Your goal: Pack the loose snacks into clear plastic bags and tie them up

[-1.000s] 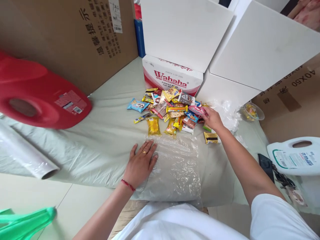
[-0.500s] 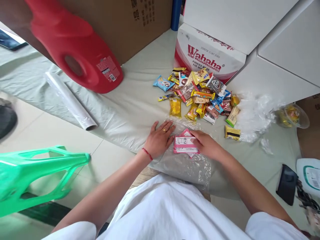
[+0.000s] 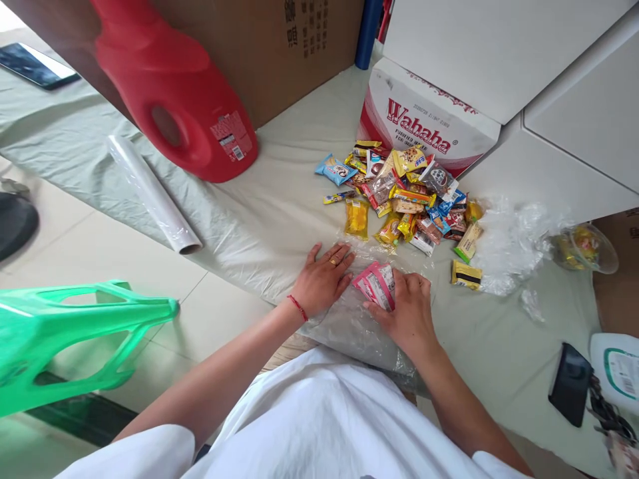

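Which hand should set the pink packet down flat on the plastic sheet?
Right. The right hand already grips the pink packet above the plastic sheet; the left hand lies flat, pinning the sheet's edge.

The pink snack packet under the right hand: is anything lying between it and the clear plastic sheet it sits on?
Nothing visible does. The pink snack packet lies directly on the crinkled clear plastic sheet, with the right hand gripping its near edge and the left hand pressed flat on the sheet beside it.
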### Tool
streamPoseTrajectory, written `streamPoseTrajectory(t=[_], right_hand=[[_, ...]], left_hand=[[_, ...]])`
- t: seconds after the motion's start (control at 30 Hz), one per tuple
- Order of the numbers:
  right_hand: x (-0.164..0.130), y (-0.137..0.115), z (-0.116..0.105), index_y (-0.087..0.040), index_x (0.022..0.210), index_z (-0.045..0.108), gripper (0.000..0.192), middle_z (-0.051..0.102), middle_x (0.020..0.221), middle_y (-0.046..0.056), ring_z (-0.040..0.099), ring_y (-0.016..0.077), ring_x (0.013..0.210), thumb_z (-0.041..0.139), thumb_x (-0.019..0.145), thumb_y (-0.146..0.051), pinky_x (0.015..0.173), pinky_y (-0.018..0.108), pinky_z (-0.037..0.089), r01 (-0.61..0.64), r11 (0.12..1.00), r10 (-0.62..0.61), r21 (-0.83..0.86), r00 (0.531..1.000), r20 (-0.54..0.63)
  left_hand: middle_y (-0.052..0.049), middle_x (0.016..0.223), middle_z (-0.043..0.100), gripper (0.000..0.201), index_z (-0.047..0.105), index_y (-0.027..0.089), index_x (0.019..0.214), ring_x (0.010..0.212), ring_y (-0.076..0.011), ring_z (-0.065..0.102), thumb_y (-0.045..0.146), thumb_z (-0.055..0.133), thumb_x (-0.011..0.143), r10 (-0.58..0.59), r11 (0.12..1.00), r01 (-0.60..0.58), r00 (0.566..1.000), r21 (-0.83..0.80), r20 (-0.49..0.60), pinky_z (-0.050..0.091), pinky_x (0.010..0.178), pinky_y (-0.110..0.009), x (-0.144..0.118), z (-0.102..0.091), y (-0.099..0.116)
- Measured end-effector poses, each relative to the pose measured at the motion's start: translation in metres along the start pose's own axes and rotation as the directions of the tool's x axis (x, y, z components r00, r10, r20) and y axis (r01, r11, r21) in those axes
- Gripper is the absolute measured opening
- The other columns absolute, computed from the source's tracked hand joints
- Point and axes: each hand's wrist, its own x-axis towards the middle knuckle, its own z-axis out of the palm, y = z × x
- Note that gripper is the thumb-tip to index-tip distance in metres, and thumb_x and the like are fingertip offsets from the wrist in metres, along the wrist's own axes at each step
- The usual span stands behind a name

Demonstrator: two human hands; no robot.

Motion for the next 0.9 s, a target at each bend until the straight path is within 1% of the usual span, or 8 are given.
streamPoseTrajectory(t=[0.13,0.23,0.3,0.4,0.53,0.6,0.7,0.9], right_hand=[[-0.003,-0.007,0.017,-0.009,0.149,0.049,0.071,0.056,0.132,0.025,0.045,0.0414,0.129,0.071,0.09,-0.041,0.107,0.059,0.042,-0.037,0.996,0.04,-0.077,0.999,0.032],[-0.003,0.0,0.015,-0.013,0.151,0.047,0.072,0.058,0.13,0.022,0.049,0.0391,0.124,0.072,0.087,-0.035,0.107,0.058,0.044,-0.009,1.0,0.012,-0.03,0.995,0.096],[-0.005,0.01,0.005,-0.015,0.153,0.046,0.074,0.058,0.132,0.02,0.049,0.0376,0.125,0.072,0.086,-0.034,0.108,0.056,0.044,0.036,0.999,-0.04,0.036,0.993,0.107],[-0.007,0.02,-0.009,-0.02,0.156,0.04,0.077,0.054,0.139,0.018,0.046,0.0355,0.132,0.071,0.088,-0.034,0.113,0.055,0.042,0.149,0.981,-0.159,0.127,0.985,0.068],[-0.002,0.014,-0.007,-0.021,0.156,0.04,0.077,0.053,0.142,0.017,0.041,0.0354,0.139,0.074,0.088,-0.034,0.119,0.056,0.035,0.29,0.944,-0.304,0.159,0.949,0.077],[0.002,0.01,0.003,-0.02,0.155,0.044,0.076,0.055,0.14,0.018,0.041,0.0375,0.139,0.075,0.087,-0.033,0.119,0.06,0.031,0.282,0.95,-0.299,0.136,0.946,0.124],[0.006,0.011,0.016,-0.022,0.156,0.045,0.076,0.055,0.14,0.018,0.042,0.0385,0.138,0.075,0.087,-0.035,0.118,0.062,0.032,0.229,0.964,-0.251,0.135,0.95,0.184],[0.008,0.014,0.015,-0.026,0.158,0.045,0.08,0.055,0.139,0.016,0.04,0.0367,0.14,0.078,0.085,-0.032,0.119,0.059,0.031,0.243,0.954,-0.273,0.178,0.946,0.173]], left_hand=[[-0.01,0.165,0.043,0.051,0.049,0.022,0.153,0.155,-0.0272,0.037,0.04,0.035,0.108,-0.001,1.0,0.001,1.0,0.009,0.004,0.017,0.128,-0.061,0.0,-0.001,0.0],[-0.011,0.164,0.044,0.051,0.05,0.023,0.154,0.154,-0.028,0.039,0.04,0.035,0.107,-0.007,1.0,0.007,1.0,0.005,-0.004,0.018,0.128,-0.061,0.0,-0.001,0.0],[-0.01,0.164,0.045,0.051,0.05,0.024,0.154,0.153,-0.0282,0.04,0.039,0.034,0.108,-0.009,1.0,0.009,1.0,0.0,-0.007,0.018,0.129,-0.061,0.0,0.0,0.0],[-0.009,0.164,0.046,0.05,0.048,0.026,0.155,0.154,-0.0267,0.04,0.036,0.032,0.108,0.006,1.0,-0.006,1.0,-0.006,-0.017,0.017,0.129,-0.059,0.0,0.001,0.0],[-0.009,0.163,0.046,0.05,0.048,0.025,0.155,0.154,-0.0264,0.039,0.033,0.032,0.108,0.006,1.0,-0.006,1.0,-0.003,-0.03,0.017,0.129,-0.059,-0.001,0.001,0.0],[-0.01,0.163,0.046,0.05,0.049,0.024,0.154,0.154,-0.0267,0.04,0.034,0.032,0.108,-0.006,1.0,0.006,1.0,-0.001,-0.031,0.018,0.129,-0.059,-0.002,0.0,0.0],[-0.01,0.164,0.046,0.051,0.048,0.024,0.154,0.154,-0.0266,0.04,0.035,0.029,0.109,-0.027,1.0,0.026,0.999,-0.006,-0.03,0.017,0.128,-0.062,-0.003,-0.001,-0.002],[-0.011,0.165,0.043,0.051,0.045,0.025,0.156,0.155,-0.026,0.038,0.035,0.029,0.108,-0.019,1.0,0.019,1.0,-0.011,0.0,0.017,0.128,-0.061,-0.005,-0.003,-0.012]])
